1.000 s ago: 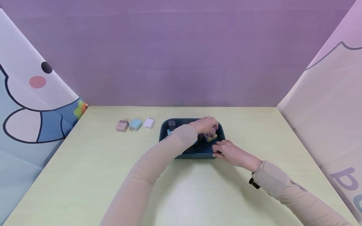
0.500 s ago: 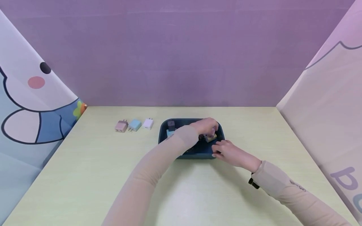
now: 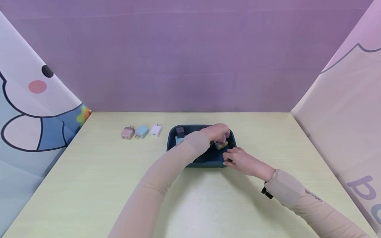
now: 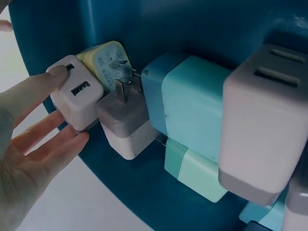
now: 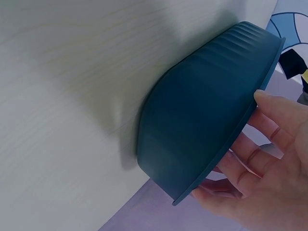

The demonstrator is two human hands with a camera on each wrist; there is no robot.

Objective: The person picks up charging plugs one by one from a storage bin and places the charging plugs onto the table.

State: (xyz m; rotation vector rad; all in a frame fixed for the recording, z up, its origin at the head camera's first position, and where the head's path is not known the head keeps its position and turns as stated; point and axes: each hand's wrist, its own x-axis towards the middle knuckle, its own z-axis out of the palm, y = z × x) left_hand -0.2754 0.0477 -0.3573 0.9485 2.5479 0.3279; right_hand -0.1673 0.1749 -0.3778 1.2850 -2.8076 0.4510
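My left hand (image 3: 216, 132) reaches into the dark blue plastic basin (image 3: 208, 164) at its far right side. In the left wrist view, the left hand (image 4: 33, 130) holds a pale pink USB charger plug (image 4: 79, 108) between fingers on opposite sides. Against it lie a yellow charger plug (image 4: 106, 60) and a grey-and-white charger plug (image 4: 126, 126) with its prongs up. My right hand (image 3: 239, 160) grips the basin's near right corner. In the right wrist view, the thumb presses the outside of the basin (image 5: 202, 96) near its rim, with the other fingers over the inner side.
More charger plugs lie in the basin, among them a large teal one (image 4: 192, 101) and a pinkish one (image 4: 264, 125). Left of it on the table (image 3: 89, 185) stand a pink charger (image 3: 128, 133), a light blue charger (image 3: 142, 131) and a white charger (image 3: 156, 130). Fabric walls (image 3: 190, 59) enclose the table.
Both hands stay nearly in place over the last second. The whole view has shifted very slightly; the left forearm sits a touch further right.
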